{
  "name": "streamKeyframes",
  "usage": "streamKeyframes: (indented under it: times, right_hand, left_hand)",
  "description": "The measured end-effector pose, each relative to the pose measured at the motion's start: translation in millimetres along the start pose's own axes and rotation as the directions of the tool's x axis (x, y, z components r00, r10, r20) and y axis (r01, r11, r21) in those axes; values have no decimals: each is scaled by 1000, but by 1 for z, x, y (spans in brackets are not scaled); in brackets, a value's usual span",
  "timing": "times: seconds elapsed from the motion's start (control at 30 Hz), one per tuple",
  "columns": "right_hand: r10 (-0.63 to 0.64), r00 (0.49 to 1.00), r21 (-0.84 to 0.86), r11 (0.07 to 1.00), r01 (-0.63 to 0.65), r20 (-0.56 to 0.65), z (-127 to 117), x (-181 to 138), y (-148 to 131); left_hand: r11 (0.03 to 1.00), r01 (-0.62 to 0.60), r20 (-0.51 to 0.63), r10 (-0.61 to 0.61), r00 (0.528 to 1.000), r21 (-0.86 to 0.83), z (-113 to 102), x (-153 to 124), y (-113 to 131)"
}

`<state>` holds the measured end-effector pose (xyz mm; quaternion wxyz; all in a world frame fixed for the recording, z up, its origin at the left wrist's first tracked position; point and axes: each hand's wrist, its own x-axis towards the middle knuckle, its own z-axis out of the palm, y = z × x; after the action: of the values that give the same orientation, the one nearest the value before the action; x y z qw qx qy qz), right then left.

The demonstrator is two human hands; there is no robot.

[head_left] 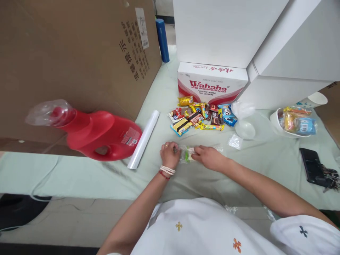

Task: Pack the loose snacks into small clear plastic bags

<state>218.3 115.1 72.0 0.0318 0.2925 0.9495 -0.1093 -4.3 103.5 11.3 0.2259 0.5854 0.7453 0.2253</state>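
On the pale green cloth [202, 184], a small green-and-white snack packet [190, 153] lies on a piece of clear plastic film [183, 156]. My left hand [170, 154], with a ring and beaded bracelets, is closed at the film's left end, its fingertips pinching the plastic. From the right, my right hand [209, 157] grips the packet, its fingers over the top and hiding that end. Just beyond both hands sits a pile of wrapped snacks [195, 118], with chocolate bars and yellow, blue and red wrappers.
Left are a white roll [143, 141], a red jug [103, 132] and a large cardboard box [79, 53]. Behind the snacks stands a Wahaha carton [209, 85]. To the right are a clear plastic bowl [245, 130], a filled white bowl [276, 124], a phone [312, 164] and keys [330, 177].
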Motion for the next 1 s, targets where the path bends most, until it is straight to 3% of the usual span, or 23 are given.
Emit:
streamKeyframes:
  times: [0.1, 0.17, 0.23, 0.33, 0.4, 0.47, 0.6, 0.7, 0.87, 0.93, 1.0]
  right_hand:
    - [-42, 999, 2, 999, 42, -16, 18, -13, -3]
    - [-25, 997, 47, 999, 28, -75, 28, -18, 0]
    - [-14, 989, 98, 995, 29, -146, 36, -22, 3]
    - [-8, 975, 135, 990, 39, -221, 45, -25, 3]
    - [-8, 969, 130, 991, 41, -247, 49, -26, 2]
    - [-11, 965, 126, 991, 46, -262, 50, -26, 1]
    - [8, 959, 150, 988, 37, -283, 52, -29, 1]
    - [42, 955, 179, 984, 12, -292, 56, -31, 1]
    - [77, 939, 238, 971, 5, -336, 62, -28, -4]
    - [88, 925, 283, 959, 22, -371, 61, -29, -7]
    - [104, 906, 371, 927, 62, -411, 58, -35, -7]
  left_hand:
    - [968, -125, 42, 137, 990, -216, -13, -4, -21]
    - [938, -130, 98, 170, 981, -321, -25, -7, -33]
    - [926, -70, 149, 134, 980, -371, -35, -9, -39]
    - [904, 78, 133, -23, 991, -420, -39, -8, -34]
    - [907, 158, 81, -137, 987, -391, -36, -4, -25]
    - [946, 159, 37, -155, 987, -281, -32, 0, -16]
    - [996, -81, 125, 83, 989, -22, -33, 0, -7]
    - [988, -99, 205, 121, 971, -115, -38, -10, -3]
    - [850, 201, 352, -20, 936, -486, -14, -31, 27]
    - [844, 171, 334, 10, 943, -508, 4, -38, 41]
    - [894, -1, 230, 117, 966, -449, 18, -44, 48]
